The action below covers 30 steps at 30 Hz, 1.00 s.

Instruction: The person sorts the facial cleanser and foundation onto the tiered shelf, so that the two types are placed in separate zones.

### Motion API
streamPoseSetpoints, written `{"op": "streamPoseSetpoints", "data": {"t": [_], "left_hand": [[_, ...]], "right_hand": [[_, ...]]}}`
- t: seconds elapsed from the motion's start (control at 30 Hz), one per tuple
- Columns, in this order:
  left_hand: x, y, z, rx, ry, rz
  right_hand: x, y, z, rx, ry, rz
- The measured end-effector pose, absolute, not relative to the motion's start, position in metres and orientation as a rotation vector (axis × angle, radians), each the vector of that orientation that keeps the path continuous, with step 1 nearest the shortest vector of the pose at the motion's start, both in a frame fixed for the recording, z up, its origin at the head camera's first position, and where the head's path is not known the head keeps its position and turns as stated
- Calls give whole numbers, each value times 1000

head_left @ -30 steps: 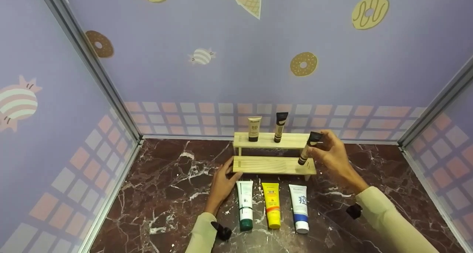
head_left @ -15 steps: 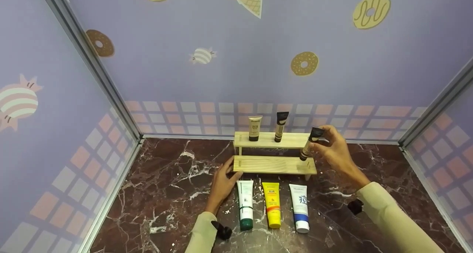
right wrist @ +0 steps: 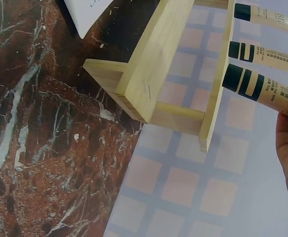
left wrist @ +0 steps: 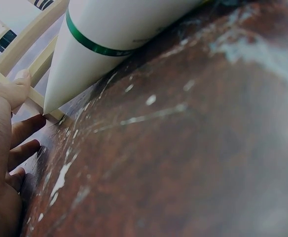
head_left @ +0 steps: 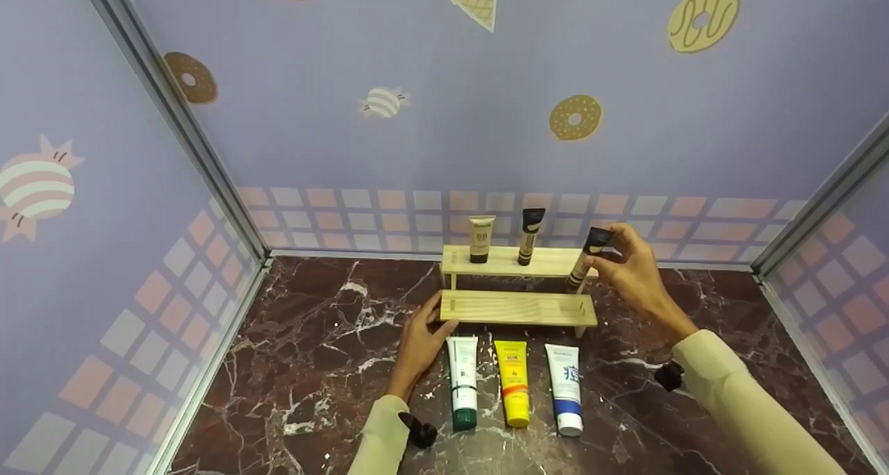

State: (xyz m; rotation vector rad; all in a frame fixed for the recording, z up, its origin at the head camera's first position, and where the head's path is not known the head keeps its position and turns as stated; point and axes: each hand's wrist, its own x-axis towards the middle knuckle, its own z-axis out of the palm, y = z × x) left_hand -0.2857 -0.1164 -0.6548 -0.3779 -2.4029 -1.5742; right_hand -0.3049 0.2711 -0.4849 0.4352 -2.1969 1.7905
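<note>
My right hand pinches a beige-and-black cosmetic tube near its flat black end. The tube tilts, cap down, at the right end of the upper tier of a two-tier wooden shelf. In the right wrist view, the dark cap of this held tube is close over the upper board. My left hand grips the shelf's left end, thumb at the front corner. On the upper tier stand a beige BB cream tube and a similar black-ended tube, both upright on their caps.
In front of the shelf lie a white-and-green tube, a yellow tube and a white-and-blue tube. The dark marbled table meets patterned walls at the back and sides.
My right hand has lifted the held tube from over the lower tier, up and back to the upper tier's right end. My left hand stays on the shelf.
</note>
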Motion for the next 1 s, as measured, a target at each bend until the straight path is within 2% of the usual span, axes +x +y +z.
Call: {"op": "streamPoseSetpoints", "data": {"t": [1.0], "left_hand": [[-286, -117, -654, -326, -2438, -1556]], "right_hand": [[-335, 259, -478, 393, -2208, 1713]]}}
